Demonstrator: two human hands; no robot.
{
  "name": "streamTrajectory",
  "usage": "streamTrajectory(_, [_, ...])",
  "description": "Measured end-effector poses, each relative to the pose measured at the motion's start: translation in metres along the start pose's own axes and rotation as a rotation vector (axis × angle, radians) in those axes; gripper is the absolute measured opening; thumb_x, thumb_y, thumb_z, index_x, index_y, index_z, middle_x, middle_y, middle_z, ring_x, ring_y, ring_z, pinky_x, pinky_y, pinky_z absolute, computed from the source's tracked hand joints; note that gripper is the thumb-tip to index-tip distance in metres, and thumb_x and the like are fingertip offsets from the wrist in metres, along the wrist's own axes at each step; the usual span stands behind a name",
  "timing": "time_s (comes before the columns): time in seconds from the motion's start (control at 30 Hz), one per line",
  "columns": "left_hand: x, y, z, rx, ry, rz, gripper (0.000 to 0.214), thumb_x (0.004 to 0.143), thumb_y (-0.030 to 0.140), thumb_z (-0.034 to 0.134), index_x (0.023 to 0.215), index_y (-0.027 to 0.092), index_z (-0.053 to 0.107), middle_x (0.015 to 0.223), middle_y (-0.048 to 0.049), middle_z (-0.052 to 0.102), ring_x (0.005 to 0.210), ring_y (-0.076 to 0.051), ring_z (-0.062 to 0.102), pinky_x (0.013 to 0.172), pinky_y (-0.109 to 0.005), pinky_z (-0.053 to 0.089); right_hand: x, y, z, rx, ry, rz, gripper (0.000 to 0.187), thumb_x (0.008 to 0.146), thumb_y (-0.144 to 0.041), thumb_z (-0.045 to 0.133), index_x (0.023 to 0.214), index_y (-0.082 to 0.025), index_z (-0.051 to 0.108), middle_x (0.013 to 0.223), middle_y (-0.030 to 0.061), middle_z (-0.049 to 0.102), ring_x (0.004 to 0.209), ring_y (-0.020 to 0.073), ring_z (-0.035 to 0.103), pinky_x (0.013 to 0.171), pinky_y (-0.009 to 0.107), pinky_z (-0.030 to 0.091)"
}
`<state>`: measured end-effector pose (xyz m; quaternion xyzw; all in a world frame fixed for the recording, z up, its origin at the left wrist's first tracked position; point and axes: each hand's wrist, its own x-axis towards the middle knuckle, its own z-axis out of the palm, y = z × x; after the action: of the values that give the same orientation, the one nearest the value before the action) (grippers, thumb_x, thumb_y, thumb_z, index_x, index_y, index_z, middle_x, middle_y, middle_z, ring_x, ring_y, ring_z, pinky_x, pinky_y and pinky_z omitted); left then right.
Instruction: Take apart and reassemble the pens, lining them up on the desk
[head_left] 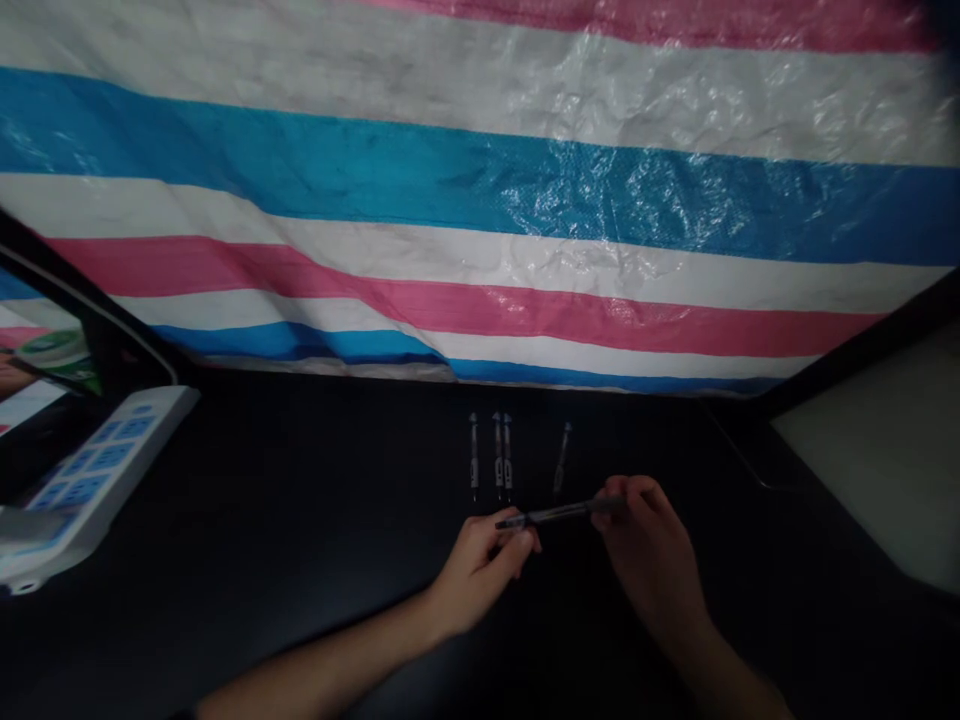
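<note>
Both my hands hold one dark pen (561, 514) level above the black table (262, 520). My left hand (484, 568) pinches its left end, where the tip or cap is. My right hand (646, 553) is closed round its right end. Just beyond the pen, several clear pens lie on the table pointing away from me: three close together (495, 455) and one apart to the right (562, 457).
A striped blue, pink and white plastic sheet (480, 200) hangs behind the table. A white power strip with blue sockets (82, 480) lies at the left edge. A pale surface (885, 450) sits past the table's right corner.
</note>
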<state>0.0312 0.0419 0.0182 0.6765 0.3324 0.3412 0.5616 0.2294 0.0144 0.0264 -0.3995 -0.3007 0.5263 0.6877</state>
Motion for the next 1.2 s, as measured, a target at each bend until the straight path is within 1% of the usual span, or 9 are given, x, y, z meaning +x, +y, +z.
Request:
streamTrajectory(0.17, [-0.008, 0.000, -0.002, 0.035, 0.087, 0.166, 0.042, 0.097, 0.045, 0.040, 0.077, 0.014, 0.060, 0.056, 0.0031, 0.044, 0.049, -0.010, 0.040, 0.050, -0.022, 0.030, -0.005, 0.001, 0.001, 0.049, -0.082, 0.049, 0.013, 0.088, -0.026, 0.064, 0.079, -0.022, 0.057, 0.082, -0.0015, 0.054, 0.068, 0.0110, 0.056, 0.062, 0.024, 0.048])
streamTrajectory(0.33, [-0.011, -0.005, -0.001, 0.021, 0.169, 0.238, 0.042, 0.099, 0.040, 0.035, 0.064, 0.019, 0.041, 0.050, 0.0046, 0.039, 0.045, -0.008, 0.037, 0.048, -0.022, 0.028, -0.004, 0.001, -0.002, 0.020, -0.200, 0.137, 0.009, 0.088, -0.028, 0.062, 0.082, -0.021, 0.061, 0.082, -0.0005, 0.057, 0.062, 0.0122, 0.058, 0.056, 0.025, 0.047])
streamTrajectory(0.43, [-0.012, -0.012, -0.001, -0.002, 0.233, 0.239, 0.042, 0.100, 0.039, 0.034, 0.064, 0.019, 0.040, 0.051, 0.0045, 0.038, 0.046, -0.009, 0.036, 0.048, -0.023, 0.028, -0.005, 0.002, -0.003, -0.098, -0.320, 0.262, 0.021, 0.092, -0.037, 0.055, 0.085, -0.019, 0.064, 0.073, 0.0008, 0.059, 0.053, 0.0125, 0.057, 0.049, 0.024, 0.043])
streamTrajectory(0.5, [-0.012, -0.015, 0.000, -0.040, 0.287, 0.219, 0.042, 0.100, 0.039, 0.033, 0.065, 0.019, 0.042, 0.052, 0.0040, 0.039, 0.047, -0.009, 0.036, 0.049, -0.023, 0.028, -0.008, 0.000, -0.001, -0.243, -0.371, 0.273, 0.034, 0.095, -0.043, 0.047, 0.083, -0.017, 0.064, 0.067, 0.0017, 0.059, 0.051, 0.0119, 0.054, 0.048, 0.024, 0.041])
streamTrajectory(0.67, [-0.014, -0.016, 0.002, -0.186, 0.343, 0.234, 0.043, 0.099, 0.044, 0.034, 0.064, 0.019, 0.040, 0.051, 0.0046, 0.035, 0.045, -0.009, 0.031, 0.044, -0.024, 0.024, -0.016, -0.006, 0.006, -0.639, -0.428, 0.101, 0.041, 0.098, -0.045, 0.042, 0.074, -0.017, 0.061, 0.055, -0.0022, 0.053, 0.044, 0.0080, 0.045, 0.045, 0.020, 0.033])
streamTrajectory(0.8, [-0.017, -0.016, 0.003, -0.243, 0.386, 0.208, 0.044, 0.097, 0.046, 0.036, 0.062, 0.020, 0.039, 0.048, 0.0056, 0.030, 0.043, -0.009, 0.026, 0.042, -0.025, 0.019, -0.017, -0.007, 0.006, -0.853, -0.485, -0.194, 0.036, 0.098, -0.040, 0.045, 0.077, -0.018, 0.064, 0.052, -0.0036, 0.052, 0.044, 0.0084, 0.047, 0.046, 0.020, 0.035])
streamTrajectory(0.9, [-0.019, -0.016, 0.002, -0.218, 0.402, 0.216, 0.045, 0.097, 0.045, 0.036, 0.061, 0.019, 0.040, 0.048, 0.0046, 0.032, 0.044, -0.009, 0.028, 0.044, -0.025, 0.021, -0.017, -0.007, 0.007, -0.922, -0.498, -0.370, 0.029, 0.097, -0.034, 0.047, 0.083, -0.019, 0.067, 0.051, -0.0044, 0.055, 0.042, 0.0085, 0.052, 0.046, 0.019, 0.039])
streamTrajectory(1.03, [-0.022, -0.017, 0.003, -0.197, 0.409, 0.219, 0.044, 0.097, 0.043, 0.037, 0.061, 0.019, 0.041, 0.049, 0.0043, 0.033, 0.044, -0.009, 0.030, 0.044, -0.026, 0.022, -0.018, -0.009, 0.009, -0.959, -0.469, -0.524, 0.018, 0.096, -0.025, 0.050, 0.095, -0.022, 0.068, 0.052, -0.0056, 0.060, 0.043, 0.0090, 0.059, 0.047, 0.017, 0.044])
streamTrajectory(1.2, [-0.024, -0.017, 0.008, -0.234, 0.439, 0.142, 0.045, 0.097, 0.041, 0.037, 0.057, 0.019, 0.038, 0.046, 0.0048, 0.030, 0.042, -0.009, 0.028, 0.043, -0.026, 0.022, -0.019, -0.011, 0.007, -1.021, -0.427, -0.715, 0.026, 0.091, -0.010, 0.052, 0.108, -0.026, 0.064, 0.067, -0.0031, 0.071, 0.057, 0.0121, 0.067, 0.055, 0.019, 0.050])
